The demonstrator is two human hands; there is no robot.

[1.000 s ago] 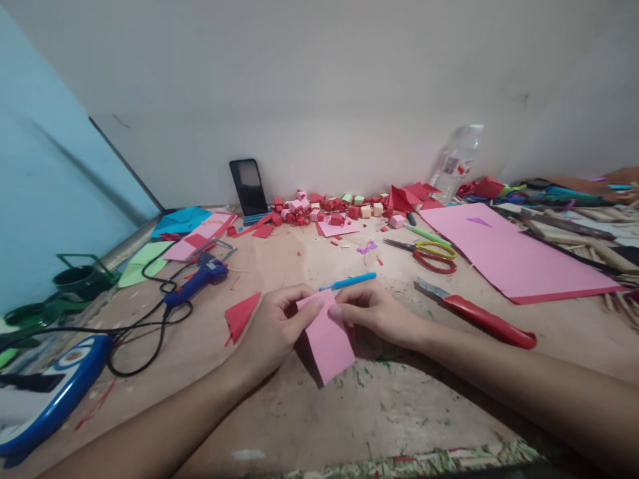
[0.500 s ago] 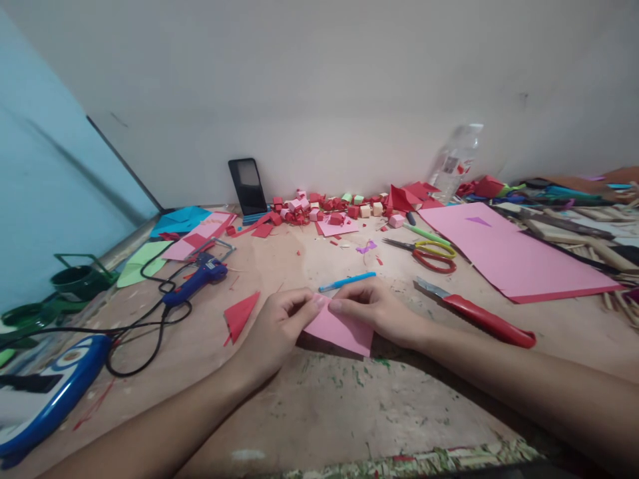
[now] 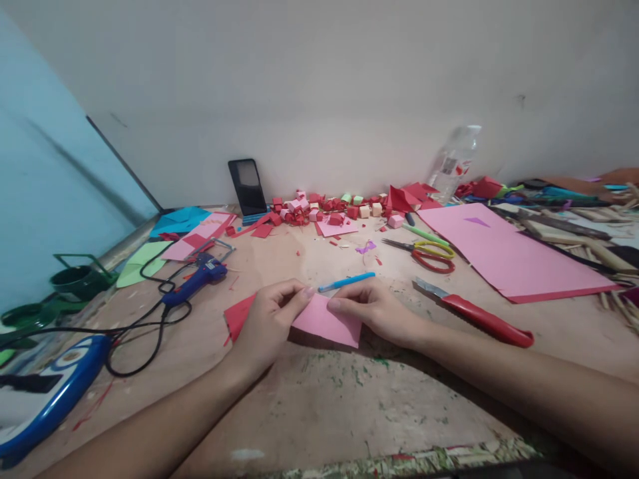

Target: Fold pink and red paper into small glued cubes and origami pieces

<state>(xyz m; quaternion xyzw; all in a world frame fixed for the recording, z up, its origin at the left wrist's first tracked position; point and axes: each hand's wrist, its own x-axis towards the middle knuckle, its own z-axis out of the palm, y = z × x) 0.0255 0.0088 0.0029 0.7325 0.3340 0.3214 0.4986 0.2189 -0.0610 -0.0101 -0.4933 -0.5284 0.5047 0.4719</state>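
Note:
A small piece of pink paper is held just above the table between my two hands. My left hand pinches its upper left edge between thumb and fingers. On the other side, my right hand grips the upper right edge the same way. Part of a red piece of paper shows on the table behind my left hand. Just beyond my fingers lies a blue pen-like stick. To the right of my right hand rests a cutter knife with a red handle.
Scissors and large pink sheets lie at the right. Small paper cubes line the wall, between a phone and a plastic bottle. A blue glue gun with a looping black cord occupies the left.
My left hand has shifted a little left, now covering more of the red paper. The pink paper has moved slightly left and up, and more of its top edge shows between my hands.

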